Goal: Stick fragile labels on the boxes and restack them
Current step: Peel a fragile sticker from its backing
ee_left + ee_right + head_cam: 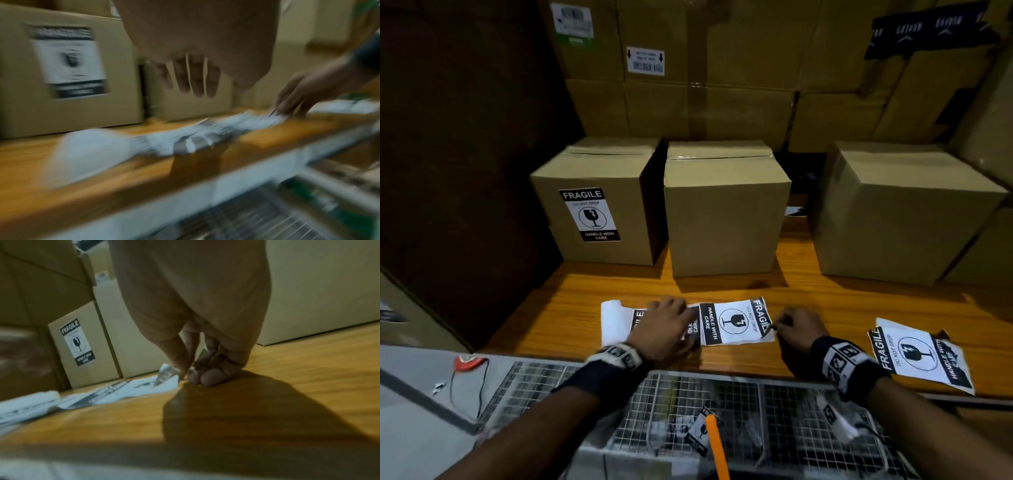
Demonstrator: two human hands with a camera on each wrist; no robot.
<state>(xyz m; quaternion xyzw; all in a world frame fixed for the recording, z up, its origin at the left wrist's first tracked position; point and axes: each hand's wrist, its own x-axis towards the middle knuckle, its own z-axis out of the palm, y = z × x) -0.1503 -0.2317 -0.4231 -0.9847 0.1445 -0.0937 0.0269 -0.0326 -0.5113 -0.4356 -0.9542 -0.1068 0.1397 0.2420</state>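
Three cardboard boxes stand on the wooden table: the left box (599, 202) bears a fragile label (589, 215), the middle box (724, 209) and right box (893, 212) show bare fronts. A strip of fragile labels (734, 322) lies near the table's front edge. My left hand (666, 323) lies flat on the strip with straight fingers (195, 78). My right hand (789, 327) pinches the corner of the strip's right-end label (166, 373) between thumb and fingertips (209, 378).
A loose fragile label sheet (921, 356) lies at the table's right front. Stacked cartons (722, 68) form a wall behind the boxes. Below the table edge a wire basket (688, 411) holds an orange-handled tool (717, 445) and label scraps.
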